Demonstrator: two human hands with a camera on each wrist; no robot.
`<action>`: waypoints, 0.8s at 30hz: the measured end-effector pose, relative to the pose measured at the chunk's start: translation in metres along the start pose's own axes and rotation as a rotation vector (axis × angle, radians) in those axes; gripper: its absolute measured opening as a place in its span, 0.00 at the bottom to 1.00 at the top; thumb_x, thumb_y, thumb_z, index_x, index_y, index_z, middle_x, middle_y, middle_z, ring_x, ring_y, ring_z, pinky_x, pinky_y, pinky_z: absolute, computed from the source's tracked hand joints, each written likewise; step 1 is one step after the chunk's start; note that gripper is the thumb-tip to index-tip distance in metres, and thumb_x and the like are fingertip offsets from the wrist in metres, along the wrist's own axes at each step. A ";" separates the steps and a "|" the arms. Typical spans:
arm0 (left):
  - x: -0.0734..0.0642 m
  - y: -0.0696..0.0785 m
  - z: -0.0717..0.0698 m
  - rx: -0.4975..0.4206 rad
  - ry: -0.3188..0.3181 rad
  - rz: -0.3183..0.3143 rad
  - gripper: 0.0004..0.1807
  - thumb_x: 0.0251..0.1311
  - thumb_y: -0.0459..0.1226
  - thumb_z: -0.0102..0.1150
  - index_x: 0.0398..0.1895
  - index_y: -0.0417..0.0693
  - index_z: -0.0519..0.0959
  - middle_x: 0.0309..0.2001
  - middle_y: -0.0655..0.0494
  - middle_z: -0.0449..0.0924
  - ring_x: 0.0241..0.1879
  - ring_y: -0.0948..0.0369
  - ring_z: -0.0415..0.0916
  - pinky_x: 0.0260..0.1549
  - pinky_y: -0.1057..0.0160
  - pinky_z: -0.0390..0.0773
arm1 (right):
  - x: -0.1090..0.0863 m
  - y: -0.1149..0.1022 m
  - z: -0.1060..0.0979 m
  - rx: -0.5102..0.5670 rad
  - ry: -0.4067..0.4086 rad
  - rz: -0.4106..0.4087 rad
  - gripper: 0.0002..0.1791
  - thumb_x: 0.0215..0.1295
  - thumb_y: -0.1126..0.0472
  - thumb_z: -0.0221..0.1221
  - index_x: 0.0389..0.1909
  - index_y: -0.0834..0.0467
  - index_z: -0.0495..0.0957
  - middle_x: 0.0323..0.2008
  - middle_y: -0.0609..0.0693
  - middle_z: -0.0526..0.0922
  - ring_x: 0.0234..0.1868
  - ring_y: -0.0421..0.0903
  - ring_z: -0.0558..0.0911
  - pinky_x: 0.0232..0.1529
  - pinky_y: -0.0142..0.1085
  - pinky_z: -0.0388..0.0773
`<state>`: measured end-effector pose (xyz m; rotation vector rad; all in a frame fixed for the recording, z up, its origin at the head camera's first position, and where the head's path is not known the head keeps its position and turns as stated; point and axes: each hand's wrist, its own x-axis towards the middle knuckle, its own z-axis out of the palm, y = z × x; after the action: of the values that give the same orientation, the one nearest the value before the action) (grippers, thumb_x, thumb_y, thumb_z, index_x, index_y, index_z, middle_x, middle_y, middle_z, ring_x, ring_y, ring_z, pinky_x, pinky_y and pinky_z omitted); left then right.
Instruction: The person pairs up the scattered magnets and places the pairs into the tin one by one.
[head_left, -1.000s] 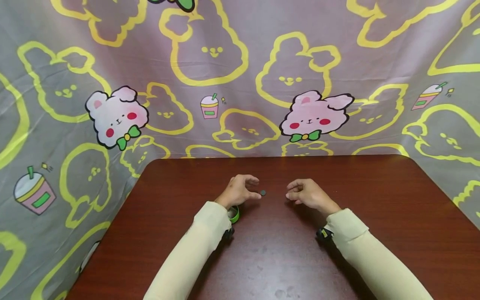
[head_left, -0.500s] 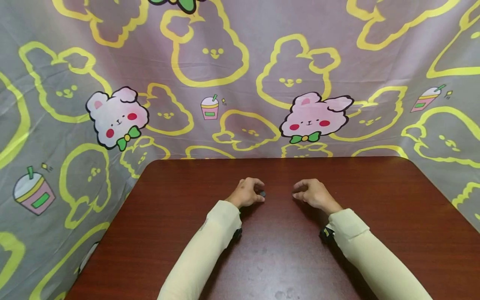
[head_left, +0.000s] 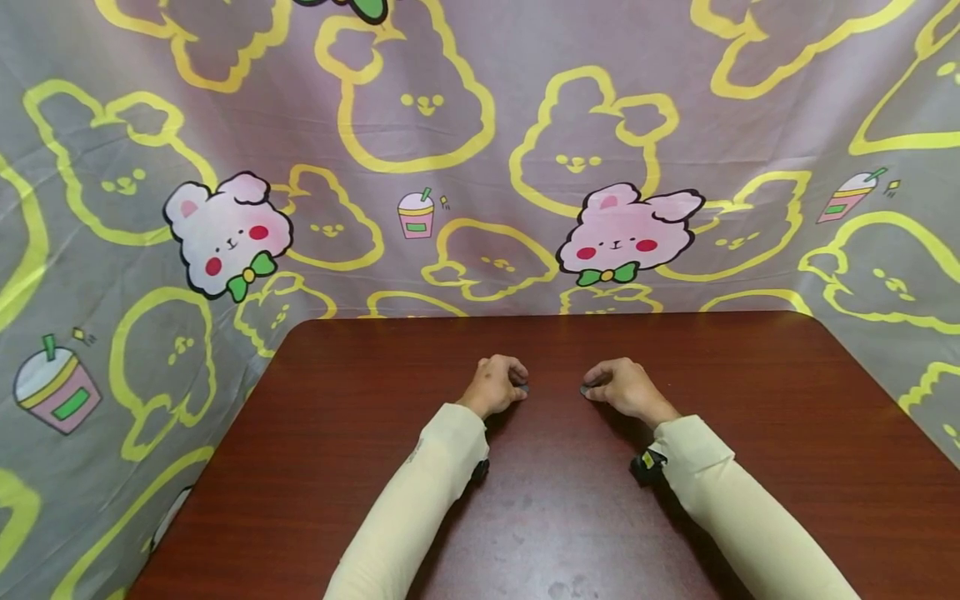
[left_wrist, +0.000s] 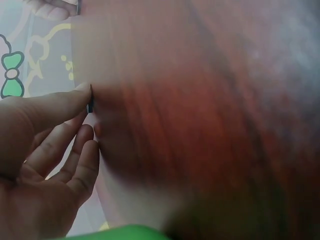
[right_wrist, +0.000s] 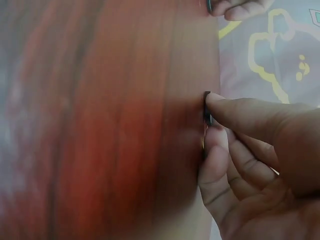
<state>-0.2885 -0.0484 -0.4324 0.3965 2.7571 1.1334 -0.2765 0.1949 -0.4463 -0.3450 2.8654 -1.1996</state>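
Over the back middle of the table, my left hand (head_left: 495, 385) pinches a small dark disc (left_wrist: 90, 102) between thumb and fingers. Facing it a short way to the right, my right hand (head_left: 624, 388) pinches a second small dark disc (right_wrist: 207, 107). Both discs stand edge-on in the wrist views, and the fingers partly cover them in the head view. In each wrist view the opposite hand shows at the top edge. A green curved rim (left_wrist: 125, 233) appears at the bottom of the left wrist view; the left forearm hides this object in the head view.
The dark red-brown wooden table (head_left: 555, 500) has rounded back corners. A grey-pink curtain (head_left: 517, 100) with cartoon animals hangs behind it and along the sides. A black wrist device (head_left: 648, 467) sits under the right cuff.
The left hand moved slightly right and took hold of the disc that lay beside its fingertips. Its sleeve now covers the small round green object. A disc now shows at the right fingertips.
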 end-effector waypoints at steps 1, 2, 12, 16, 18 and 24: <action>0.000 0.000 0.000 -0.010 0.004 -0.006 0.11 0.54 0.28 0.73 0.41 0.42 0.85 0.38 0.54 0.86 0.53 0.53 0.74 0.50 0.59 0.78 | 0.000 0.000 0.001 0.006 0.001 0.004 0.09 0.53 0.70 0.71 0.36 0.65 0.85 0.34 0.56 0.88 0.33 0.47 0.83 0.33 0.35 0.77; 0.000 -0.001 0.000 -0.018 0.007 -0.009 0.11 0.54 0.28 0.73 0.41 0.42 0.85 0.37 0.54 0.86 0.51 0.53 0.76 0.50 0.59 0.79 | 0.000 -0.001 0.002 0.014 0.002 0.010 0.09 0.53 0.70 0.71 0.36 0.65 0.86 0.33 0.55 0.88 0.32 0.45 0.82 0.31 0.34 0.76; -0.002 0.000 0.007 -0.084 0.010 0.000 0.13 0.49 0.28 0.76 0.40 0.43 0.86 0.36 0.56 0.87 0.39 0.59 0.82 0.43 0.64 0.81 | 0.000 -0.009 0.013 0.092 -0.006 0.052 0.09 0.53 0.71 0.71 0.36 0.65 0.85 0.33 0.55 0.87 0.20 0.41 0.78 0.22 0.33 0.76; -0.001 0.003 0.011 -0.101 -0.002 -0.009 0.13 0.50 0.28 0.76 0.40 0.44 0.86 0.35 0.57 0.87 0.40 0.60 0.82 0.46 0.63 0.81 | 0.001 -0.012 0.018 0.111 -0.004 0.050 0.09 0.53 0.71 0.71 0.36 0.65 0.85 0.33 0.55 0.87 0.19 0.40 0.77 0.21 0.33 0.76; -0.001 0.004 0.012 -0.101 -0.001 0.002 0.13 0.50 0.28 0.76 0.40 0.44 0.87 0.35 0.57 0.87 0.41 0.59 0.82 0.47 0.63 0.80 | 0.001 -0.014 0.019 0.116 -0.002 0.048 0.09 0.53 0.71 0.71 0.36 0.65 0.86 0.32 0.55 0.87 0.19 0.40 0.77 0.21 0.33 0.76; -0.001 0.007 0.015 -0.109 0.005 0.038 0.12 0.49 0.27 0.76 0.38 0.43 0.87 0.32 0.59 0.87 0.37 0.63 0.82 0.44 0.65 0.81 | 0.000 -0.019 0.021 0.122 -0.001 0.050 0.09 0.53 0.70 0.72 0.36 0.65 0.86 0.33 0.55 0.88 0.20 0.41 0.78 0.22 0.33 0.76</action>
<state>-0.2828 -0.0337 -0.4384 0.4352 2.6870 1.2883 -0.2707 0.1671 -0.4483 -0.2689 2.7655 -1.3571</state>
